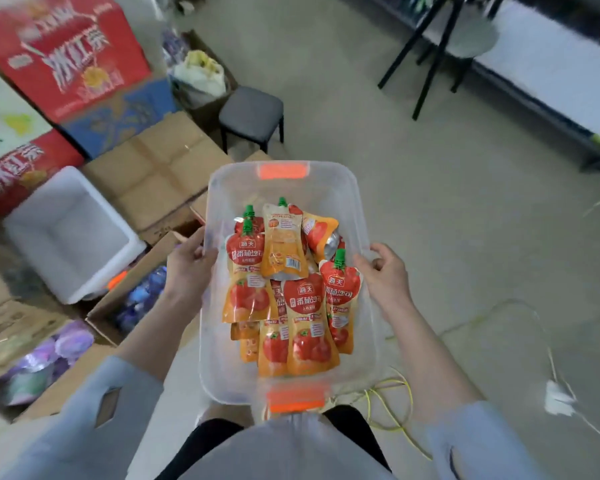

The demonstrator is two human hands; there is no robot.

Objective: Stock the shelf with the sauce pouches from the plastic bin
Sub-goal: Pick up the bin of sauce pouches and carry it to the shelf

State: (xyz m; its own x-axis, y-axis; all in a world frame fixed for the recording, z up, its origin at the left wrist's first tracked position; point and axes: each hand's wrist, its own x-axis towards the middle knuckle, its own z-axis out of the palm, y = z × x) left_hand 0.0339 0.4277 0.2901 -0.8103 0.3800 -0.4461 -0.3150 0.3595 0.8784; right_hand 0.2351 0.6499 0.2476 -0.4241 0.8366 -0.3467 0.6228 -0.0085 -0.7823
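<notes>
Clear rectangular plastic bin (pixel 354 202), orange-latched: gripped at both long rims by left hand (pixel 187 268) and right hand (pixel 387 275). Orange-red spouted sauce pouches (pixel 305 306), loosely heaped: judged soft, slippery, modestly heavy; best taken by the stiff green-capped neck.

Person seen from above: both forearms bare below pale grey-blue sleeves pushed up near the elbows, the left sleeve (pixel 94 410) and right sleeve (pixel 478 441) each bearing a small diamond-shaped opening; matching pale top (pixel 291 448) at the torso, dark trousers (pixel 201 441) below.
</notes>
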